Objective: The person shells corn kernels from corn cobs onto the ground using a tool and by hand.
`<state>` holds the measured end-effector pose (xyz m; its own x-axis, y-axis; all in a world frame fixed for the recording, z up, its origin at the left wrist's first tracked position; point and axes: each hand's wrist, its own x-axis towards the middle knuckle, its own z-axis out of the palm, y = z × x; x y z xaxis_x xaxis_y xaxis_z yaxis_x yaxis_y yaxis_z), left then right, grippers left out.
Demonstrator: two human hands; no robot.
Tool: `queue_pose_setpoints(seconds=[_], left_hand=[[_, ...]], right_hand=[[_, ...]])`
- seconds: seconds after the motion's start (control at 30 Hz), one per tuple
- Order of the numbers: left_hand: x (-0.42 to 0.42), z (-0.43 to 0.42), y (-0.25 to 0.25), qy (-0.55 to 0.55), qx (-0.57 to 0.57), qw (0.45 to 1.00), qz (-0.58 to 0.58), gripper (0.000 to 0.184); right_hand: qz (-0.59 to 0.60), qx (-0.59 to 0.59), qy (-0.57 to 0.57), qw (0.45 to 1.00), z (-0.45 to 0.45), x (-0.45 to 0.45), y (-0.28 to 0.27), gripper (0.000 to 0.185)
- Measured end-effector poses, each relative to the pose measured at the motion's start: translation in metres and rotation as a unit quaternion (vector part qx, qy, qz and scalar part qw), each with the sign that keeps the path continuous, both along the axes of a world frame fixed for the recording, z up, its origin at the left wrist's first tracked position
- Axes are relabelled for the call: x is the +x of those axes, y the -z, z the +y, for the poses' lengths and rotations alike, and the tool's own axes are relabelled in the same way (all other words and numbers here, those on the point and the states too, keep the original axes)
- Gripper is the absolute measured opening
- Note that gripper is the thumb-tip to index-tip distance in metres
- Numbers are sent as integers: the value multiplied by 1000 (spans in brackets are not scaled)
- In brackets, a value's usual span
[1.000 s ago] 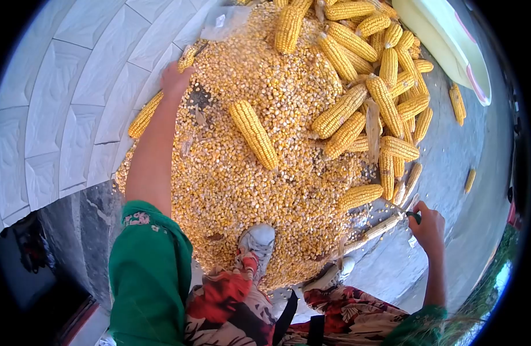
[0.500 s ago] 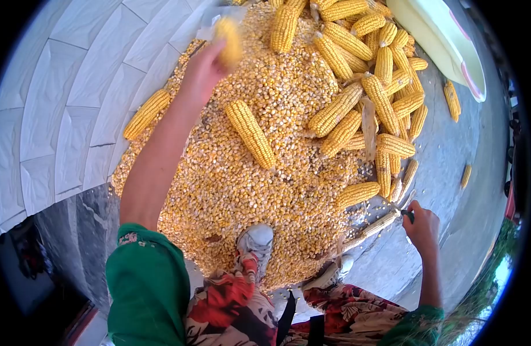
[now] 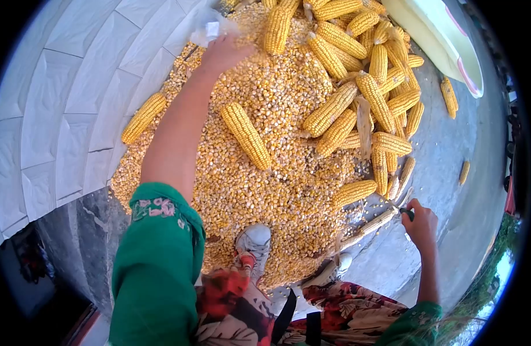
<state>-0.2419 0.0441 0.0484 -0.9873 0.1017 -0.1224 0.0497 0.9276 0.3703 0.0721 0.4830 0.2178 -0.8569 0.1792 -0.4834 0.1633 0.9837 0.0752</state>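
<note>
While the left hand (image 3: pixel 224 55) is over the loose corn (image 3: pixel 288 150) at the upper left of the frame, the right hand (image 3: pixel 422 226) is at the lower right with a green tool (image 3: pixel 410 214). The right fingers are wrapped round its handle. The left hand is blurry, so I cannot tell if its fingers grip anything. It is close to a clear bag (image 3: pixel 212 29) near the top.

One big ear (image 3: pixel 246 135) lies alone on the loose corn, just left of the middle of the frame. Another ear (image 3: pixel 144 119) lies at the far left, next to the tiles (image 3: pixel 69 92). Lots of ears sit in a heap (image 3: pixel 378 104) at the upper right, near a pale tub (image 3: pixel 435 37). A bare cob (image 3: pixel 373 225) is just left of the tool; I cannot tell if they touch.

To reach well, the left hand should go slow and low, since loose corn can slide and roll. An ear is fat and round, so gripping it round its middle should work best. The right hand should hold the handle tight and keep the tool's tip turned away from the other hand and the shoe (image 3: pixel 254 242).
</note>
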Motion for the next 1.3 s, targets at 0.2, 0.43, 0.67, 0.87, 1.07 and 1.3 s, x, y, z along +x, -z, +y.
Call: queue_pose_setpoints(seconds=[0.2, 0.43, 0.67, 0.87, 1.07, 1.3], left_hand=[[55, 13, -21, 48, 60, 983, -169, 83], [143, 5, -23, 153, -4, 950, -274, 68], [209, -49, -27, 161, 31, 972, -171, 51], [197, -60, -28, 50, -9, 991, -125, 41], [180, -66, -26, 35, -108, 982, -152, 29], [184, -73, -23, 52, -84, 994, -36, 22]], right_hand=[[7, -8, 1, 1000, 9, -7, -5, 15], [1, -17, -5, 1000, 7, -3, -3, 15], [3, -7, 23, 1000, 15, 9, -2, 15], [3, -14, 20, 1000, 11, 7, -3, 14], [25, -12, -19, 999, 11, 10, -1, 14], [30, -21, 0, 999, 16, 18, -2, 15]])
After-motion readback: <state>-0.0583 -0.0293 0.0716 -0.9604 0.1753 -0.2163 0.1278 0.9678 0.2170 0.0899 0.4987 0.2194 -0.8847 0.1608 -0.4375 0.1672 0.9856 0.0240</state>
